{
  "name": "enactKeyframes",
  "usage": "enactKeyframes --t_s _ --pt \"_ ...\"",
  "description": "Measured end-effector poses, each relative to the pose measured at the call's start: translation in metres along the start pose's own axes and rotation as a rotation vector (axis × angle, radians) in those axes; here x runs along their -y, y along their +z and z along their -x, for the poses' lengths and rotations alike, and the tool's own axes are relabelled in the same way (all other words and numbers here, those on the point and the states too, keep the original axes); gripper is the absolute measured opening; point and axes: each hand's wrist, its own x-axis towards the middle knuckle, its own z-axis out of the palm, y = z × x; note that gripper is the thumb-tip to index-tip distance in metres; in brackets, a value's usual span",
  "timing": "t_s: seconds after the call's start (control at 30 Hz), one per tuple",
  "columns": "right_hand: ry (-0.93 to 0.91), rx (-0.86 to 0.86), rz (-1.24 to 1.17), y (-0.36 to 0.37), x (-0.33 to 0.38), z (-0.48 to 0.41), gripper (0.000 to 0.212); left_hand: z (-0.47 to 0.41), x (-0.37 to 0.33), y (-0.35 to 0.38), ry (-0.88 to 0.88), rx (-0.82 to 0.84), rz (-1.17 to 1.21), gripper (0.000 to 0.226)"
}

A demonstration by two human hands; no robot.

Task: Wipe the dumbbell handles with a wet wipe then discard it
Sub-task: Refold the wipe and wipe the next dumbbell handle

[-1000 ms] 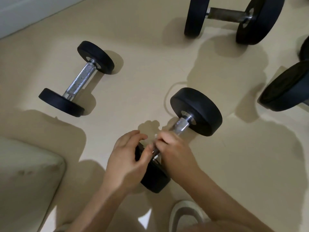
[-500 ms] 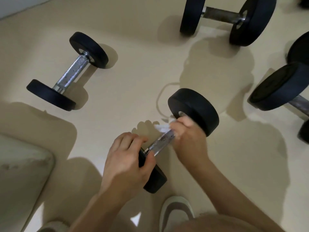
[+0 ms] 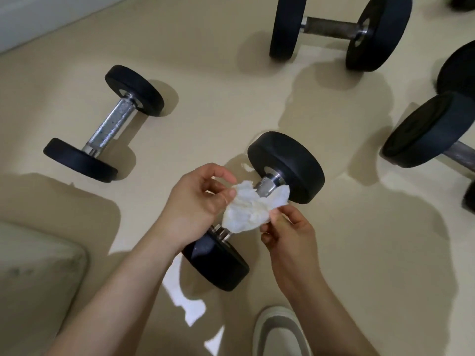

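Dumbbell handles, logged left to right. Lower left corner: pale padded object [image 3: 33, 273], limiting room on that side. Next, small dumbbell [image 3: 110, 124] lying diagonal on floor [image 3: 205, 73], chrome handle bare, well apart from both hands. Centre: left hand [image 3: 195, 204] pinching left edge of wet wipe [image 3: 249, 211] between thumb and fingertips; right hand [image 3: 290, 235] pinching its lower right edge. Wet wipe crumpled, faintly yellowed, spread between the hands above handle of near dumbbell [image 3: 285, 165], hiding the handle's middle; contact with the metal not determinable. Judged mid-task, probably re-gripping or refolding between strokes. Which handles already wiped: not readable from shine. Likely left to do: large dumbbell [image 3: 331, 28] at top, cropped dumbbell [image 3: 426, 129] at right edge, then discard; no bin in view. Room: open floor between small and near dumbbells; shoe [image 3: 277, 330] just beside near dumbbell's lower plate; right-side plates near one another, tighter reach there.
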Motion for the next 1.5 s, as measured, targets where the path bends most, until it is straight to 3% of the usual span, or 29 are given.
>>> enactKeyframes --t_s 0.07,0.13,0.2,0.27,0.4,0.47,0.53,0.6,0.63,0.7,0.8,0.87,0.97,1.07,1.27,1.37,1.43,1.5 --pt "-0.066 -0.145 0.127 -0.006 -0.013 0.000 0.010 -0.009 0.007 0.007 0.063 0.001 -0.295 0.015" --pt "-0.378 -0.248 0.396 -0.011 -0.018 0.003 0.017 -0.015 0.009 0.013 0.076 0.025 -0.492 0.013" --pt "-0.848 -0.094 0.756 -0.008 -0.016 0.002 0.016 -0.021 0.009 0.014 0.056 0.036 -0.560 0.015" --pt "-1.107 0.153 0.996 0.002 -0.023 -0.013 0.013 -0.026 0.008 0.009 0.029 0.025 -0.563 0.016" --pt "-1.233 0.388 1.120 0.014 -0.024 -0.046 0.011 -0.004 0.022 -0.008 0.092 -0.036 -0.588 0.023" --pt "-1.330 0.394 1.185 0.011 -0.013 -0.063 0.014 0.022 0.034 -0.011 0.095 -0.068 -0.610 0.037" --pt "-1.298 0.239 1.214 0.012 0.001 -0.075 0.021 0.039 0.045 -0.009 0.104 -0.112 -0.579 0.045" --pt "-1.145 0.108 1.154 0.021 -0.001 -0.069 0.023 0.043 0.050 -0.005 0.145 -0.169 -0.589 0.043" --pt "-1.094 0.148 1.160 0.027 -0.010 -0.059 0.022 0.043 0.051 -0.003 0.154 -0.185 -0.608 0.043" --pt "-1.111 0.396 1.283 0.032 -0.026 -0.036 0.021 0.044 0.052 0.001 0.172 -0.188 -0.628 0.043" --pt "-1.301 0.680 1.421 0.018 -0.010 -0.042 0.018 0.049 0.056 0.006 0.205 -0.177 -0.672 0.041" --pt "-1.403 0.526 1.426 0.004 0.008 -0.061 0.007 0.054 0.056 0.011 0.244 -0.187 -0.700 0.036" --pt "-1.232 0.248 1.380 0.005 0.000 -0.057 0.009 0.060 0.057 0.020 0.271 -0.228 -0.739 0.036" --pt "-1.250 0.404 1.353 0.012 -0.025 -0.029 0.013 0.061 0.058 0.025 0.288 -0.248 -0.762 0.037" --pt "-1.211 0.761 1.331 -0.005 -0.006 -0.034 0.021 0.053 0.059 0.021 0.284 -0.274 -0.669 0.039" --pt "-1.408 0.536 1.373 0.001 0.003 -0.062 0.023 0.052 0.059 0.018 0.282 -0.279 -0.601 0.040" --pt "-1.338 0.278 1.348 0.004 0.011 -0.073 0.026 0.051 0.059 0.015 0.278 -0.273 -0.579 0.039" --pt "-1.269 0.228 1.316 0.011 0.003 -0.063 0.033 0.049 0.059 0.014 0.281 -0.267 -0.585 0.039"
